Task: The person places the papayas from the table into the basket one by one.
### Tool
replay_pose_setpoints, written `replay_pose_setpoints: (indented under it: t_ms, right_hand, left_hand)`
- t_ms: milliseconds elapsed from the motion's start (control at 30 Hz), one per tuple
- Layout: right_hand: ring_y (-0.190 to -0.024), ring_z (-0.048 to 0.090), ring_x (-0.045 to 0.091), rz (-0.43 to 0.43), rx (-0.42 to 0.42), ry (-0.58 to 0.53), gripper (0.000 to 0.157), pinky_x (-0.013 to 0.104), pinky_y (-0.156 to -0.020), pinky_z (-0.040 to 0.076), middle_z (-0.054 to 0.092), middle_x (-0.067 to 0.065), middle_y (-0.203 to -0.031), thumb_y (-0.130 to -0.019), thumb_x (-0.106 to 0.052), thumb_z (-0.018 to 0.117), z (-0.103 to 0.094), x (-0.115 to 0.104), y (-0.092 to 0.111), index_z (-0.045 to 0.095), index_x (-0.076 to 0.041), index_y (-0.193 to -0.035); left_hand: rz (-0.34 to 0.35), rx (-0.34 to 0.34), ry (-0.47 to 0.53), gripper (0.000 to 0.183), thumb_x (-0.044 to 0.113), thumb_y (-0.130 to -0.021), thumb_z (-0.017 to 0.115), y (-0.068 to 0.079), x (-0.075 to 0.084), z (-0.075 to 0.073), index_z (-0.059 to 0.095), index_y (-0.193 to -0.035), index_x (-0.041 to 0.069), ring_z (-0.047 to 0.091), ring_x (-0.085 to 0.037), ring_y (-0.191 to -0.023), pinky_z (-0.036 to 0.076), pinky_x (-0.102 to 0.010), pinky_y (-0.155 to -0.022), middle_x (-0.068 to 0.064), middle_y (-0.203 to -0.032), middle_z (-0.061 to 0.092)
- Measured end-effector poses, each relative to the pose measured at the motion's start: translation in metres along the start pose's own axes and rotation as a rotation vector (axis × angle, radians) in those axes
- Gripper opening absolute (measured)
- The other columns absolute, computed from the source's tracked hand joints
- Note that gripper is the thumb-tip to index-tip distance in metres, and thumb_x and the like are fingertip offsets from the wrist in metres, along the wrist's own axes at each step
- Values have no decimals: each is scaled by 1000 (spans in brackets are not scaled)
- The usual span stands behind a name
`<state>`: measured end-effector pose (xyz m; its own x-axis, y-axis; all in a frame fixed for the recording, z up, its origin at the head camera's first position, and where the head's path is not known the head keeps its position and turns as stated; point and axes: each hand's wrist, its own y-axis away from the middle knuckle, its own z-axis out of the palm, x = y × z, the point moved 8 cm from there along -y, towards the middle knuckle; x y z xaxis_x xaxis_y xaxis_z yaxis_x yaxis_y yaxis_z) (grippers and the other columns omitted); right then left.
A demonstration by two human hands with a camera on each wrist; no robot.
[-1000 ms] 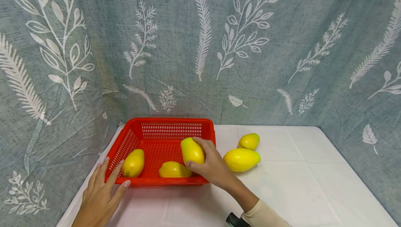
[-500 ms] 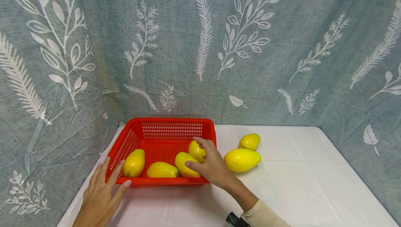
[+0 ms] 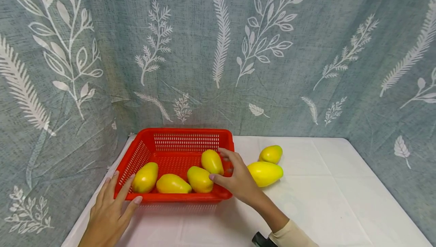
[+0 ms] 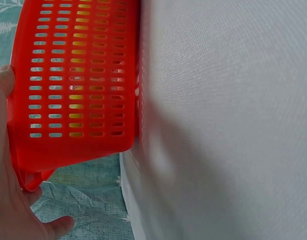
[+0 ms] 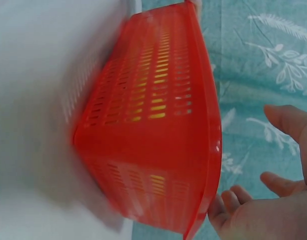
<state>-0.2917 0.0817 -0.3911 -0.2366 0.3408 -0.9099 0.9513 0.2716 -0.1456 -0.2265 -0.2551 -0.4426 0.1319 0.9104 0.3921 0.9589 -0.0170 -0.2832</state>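
In the head view a red plastic basket [image 3: 185, 197] has several yellow mangoes in it. One mango [image 3: 145, 177] lies at its left, another mango [image 3: 173, 184] along the front, and a mango [image 3: 199, 180] and a mango [image 3: 212, 162] at the right. My left hand [image 3: 110, 213] rests with spread fingers on the basket's front left corner. My right hand [image 3: 240, 178] is over the right rim, fingers relaxed and apart, holding nothing; its thumb tip is close to the nearest mangoes. The right wrist view shows that hand [image 5: 273, 200] beside the rim, palm free.
Right of the basket, a larger mango [image 3: 265, 174] and a smaller mango [image 3: 271, 153] lie on the white tablecloth [image 3: 316, 201]. A grey-green curtain [image 3: 190, 69] with white leaf prints encloses the table at the back and sides.
My right hand has let go of a mango inside the basket and drawn slightly to the right. The front mango has shifted left. My left hand stays on the corner.
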Motion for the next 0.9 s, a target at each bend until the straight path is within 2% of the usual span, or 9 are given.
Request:
replay_pose_setpoints:
  t_ms: [133,367,600,900]
  right_hand:
    - [-135,51,30,14,28,-9,75,54,-107,48,52,9,-149,-90,-32,81,-9,4,3,49,-16,-156]
    - [-140,49,27,38,64,-16,79,49,-107,47,50,8,-156,-90,-34,83,-29,14,10,47,-14,-158]
    - [-143,47,25,100,107,-3,77,50,-110,47,53,0,-156,-89,-36,84,-57,27,22,49,-25,-157]
    - [-145,46,26,111,144,14,75,52,-113,42,55,3,-155,-91,-33,84,-87,40,39,49,-22,-157]
  left_hand:
    - [11,9,3,73,46,-106,59,0,0,-1,33,-166,12,11,-56,-156,28,-89,-96,-31,-171,14]
    - [8,7,-2,73,46,-106,60,0,0,0,35,-165,11,12,-56,-155,29,-89,-95,-30,-171,15]
    - [-3,-9,-13,73,48,-106,59,-1,-1,1,36,-164,10,14,-57,-153,28,-89,-95,-31,-170,15]
    - [-11,-18,-14,74,48,-106,59,0,-2,2,34,-165,10,14,-57,-153,30,-89,-93,-31,-170,15]
